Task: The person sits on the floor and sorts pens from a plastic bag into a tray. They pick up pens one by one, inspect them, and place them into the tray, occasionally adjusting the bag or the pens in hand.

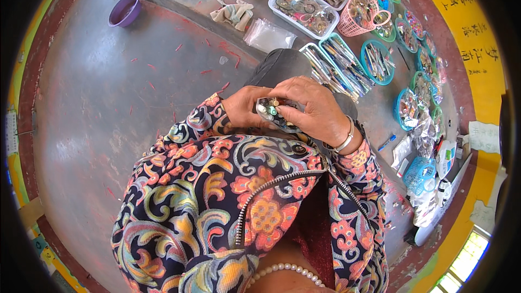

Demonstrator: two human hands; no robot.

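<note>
In front of my chest, over my lap, I hold a small clear plastic container (265, 109) with several white, green, gold and dark little pieces in it. Its exact kind is hard to make out. My left hand (241, 107) is closed around its left side. From the right, my right hand (315, 100) curls over it, fingers along the far side and thumb pressed onto the pieces at its opening. A silver bracelet (345, 138) circles the right wrist. The fingertips of both hands are partly hidden.
Pen-filled trays (343, 59) and a round turquoise basket (378, 62) stand ahead right. Beyond are white tubs (304, 11) of trinkets and a pink basket (361, 13). A clear bag (268, 35), a cloth (236, 15) and a purple basin (125, 10) lie farther left.
</note>
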